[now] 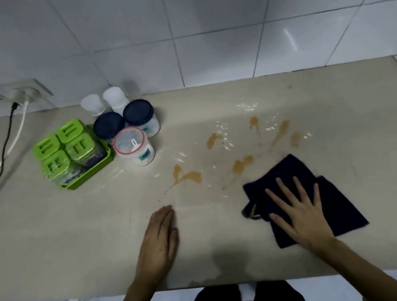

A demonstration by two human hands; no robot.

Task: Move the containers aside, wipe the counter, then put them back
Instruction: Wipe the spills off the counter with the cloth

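A dark blue cloth (339, 201) lies flat on the beige counter (81, 242), and my right hand (299, 211) presses on it with fingers spread. My left hand (160, 238) rests flat on the bare counter, fingers together, holding nothing. Orange-brown spills (189, 176) and wet streaks (246, 106) mark the counter's middle. The containers stand grouped at the back left: a green tray (99, 167) with several green-lidded boxes (70, 130), two dark-lidded jars (138, 112), a clear jar with a red-rimmed lid (130, 140), and two small white jars (114, 95).
A white tiled wall (207, 31) backs the counter. A wall socket (12, 93) at far left has a black and a white cord (2, 151) trailing over the counter. The counter's front edge runs along the bottom, near my body.
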